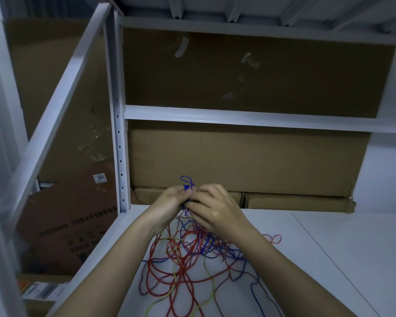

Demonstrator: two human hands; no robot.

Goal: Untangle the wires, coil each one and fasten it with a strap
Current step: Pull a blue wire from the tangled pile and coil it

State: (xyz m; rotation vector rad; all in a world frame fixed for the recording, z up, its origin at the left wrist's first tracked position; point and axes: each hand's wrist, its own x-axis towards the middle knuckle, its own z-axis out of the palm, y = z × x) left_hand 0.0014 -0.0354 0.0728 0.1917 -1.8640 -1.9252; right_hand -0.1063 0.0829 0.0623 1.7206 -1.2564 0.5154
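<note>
White worktop [329, 259] inside white metal racking [238, 115], cardboard sheets [249, 161] lining the back. Tangled wires [188, 266] lie near its left edge. Left hand [169, 200] and right hand [212, 208], raised, each pinch the blue wire [186, 187].
</note>
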